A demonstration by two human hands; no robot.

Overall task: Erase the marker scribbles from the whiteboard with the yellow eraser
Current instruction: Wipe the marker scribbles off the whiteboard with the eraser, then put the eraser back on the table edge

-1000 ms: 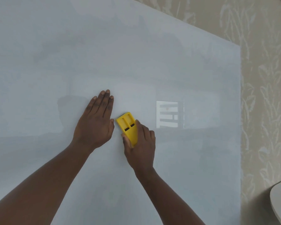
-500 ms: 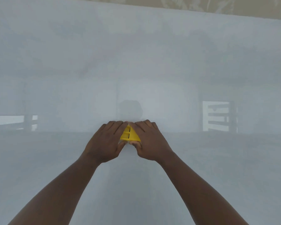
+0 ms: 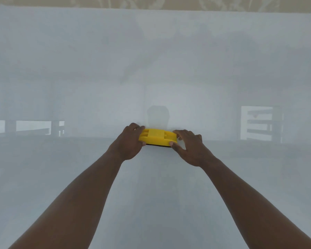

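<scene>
Head view: the yellow eraser (image 3: 157,138), turned crosswise since a moment ago, is pinched at its ends by the left hand (image 3: 128,143) and right hand (image 3: 188,147) on the whiteboard (image 3: 151,60), which shows no scribbles.

Two bare forearms enter from the bottom corners, no sleeves anywhere up to the frame edge. Left hand (image 3: 128,142) and right hand (image 3: 188,148) both bare: no gloves, rings, watch or wristbands seen. Wrists uncovered. Fingernails short, plain where they show; most of the fingers are partly hidden. Nothing worn is in view at all. Upper arms are out of frame.
</scene>
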